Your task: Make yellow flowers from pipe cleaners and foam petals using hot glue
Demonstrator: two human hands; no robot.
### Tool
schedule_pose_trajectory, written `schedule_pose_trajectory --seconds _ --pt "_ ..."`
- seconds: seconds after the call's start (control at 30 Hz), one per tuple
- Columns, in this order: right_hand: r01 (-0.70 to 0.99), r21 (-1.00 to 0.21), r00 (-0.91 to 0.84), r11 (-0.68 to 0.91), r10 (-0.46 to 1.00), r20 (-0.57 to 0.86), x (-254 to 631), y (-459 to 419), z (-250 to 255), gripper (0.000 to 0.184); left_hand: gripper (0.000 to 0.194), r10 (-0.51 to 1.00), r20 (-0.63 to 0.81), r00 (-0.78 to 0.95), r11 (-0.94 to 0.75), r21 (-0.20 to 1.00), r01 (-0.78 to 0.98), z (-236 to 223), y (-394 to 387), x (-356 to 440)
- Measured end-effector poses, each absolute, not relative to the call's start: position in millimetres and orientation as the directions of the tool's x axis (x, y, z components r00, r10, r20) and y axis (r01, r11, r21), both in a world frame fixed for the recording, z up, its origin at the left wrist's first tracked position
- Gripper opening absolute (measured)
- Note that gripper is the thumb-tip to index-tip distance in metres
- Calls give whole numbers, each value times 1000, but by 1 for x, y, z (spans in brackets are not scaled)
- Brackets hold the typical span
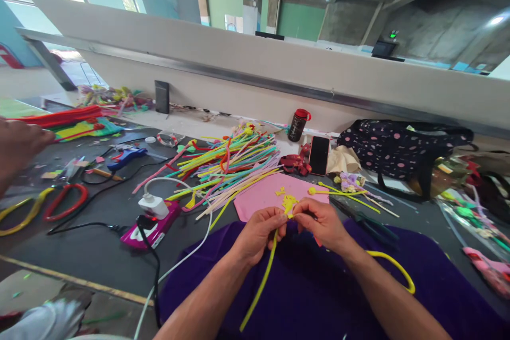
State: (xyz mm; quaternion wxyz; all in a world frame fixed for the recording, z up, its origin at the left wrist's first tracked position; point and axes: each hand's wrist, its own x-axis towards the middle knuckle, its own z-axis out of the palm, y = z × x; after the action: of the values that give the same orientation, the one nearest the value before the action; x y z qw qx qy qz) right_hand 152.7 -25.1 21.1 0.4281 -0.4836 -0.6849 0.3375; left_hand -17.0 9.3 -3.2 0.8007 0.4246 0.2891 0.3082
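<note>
My left hand is closed around the upper part of a yellow pipe cleaner, whose lower end hangs down toward me. Close against it, my right hand pinches a small yellow piece at the stem's top; the fingers partly hide it. Just beyond my fingertips, yellow scraps lie on a pink sheet. Dark purple cloth spreads beneath both hands. Another yellow pipe cleaner curves out beside my right forearm. Yellow stems with rounded tips rest right of the sheet.
Many coloured pipe cleaners are piled behind the sheet. To the left are a magenta power strip, cables, and red-handled scissors. A bottle, phone and dotted bag stand behind. Another person's hand enters at left.
</note>
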Motion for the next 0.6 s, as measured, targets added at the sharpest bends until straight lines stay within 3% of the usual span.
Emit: schedule_pose_trajectory --seconds 0.4,0.6 --pt "248 -961 -89 122 991 103 179 -15 25 10 17 710 -279 647 424 902 -77 2 10 -17" --pt "241 -963 -57 118 993 108 170 -19 29 7 16 725 -254 640 383 921 -69 1 10 -17"
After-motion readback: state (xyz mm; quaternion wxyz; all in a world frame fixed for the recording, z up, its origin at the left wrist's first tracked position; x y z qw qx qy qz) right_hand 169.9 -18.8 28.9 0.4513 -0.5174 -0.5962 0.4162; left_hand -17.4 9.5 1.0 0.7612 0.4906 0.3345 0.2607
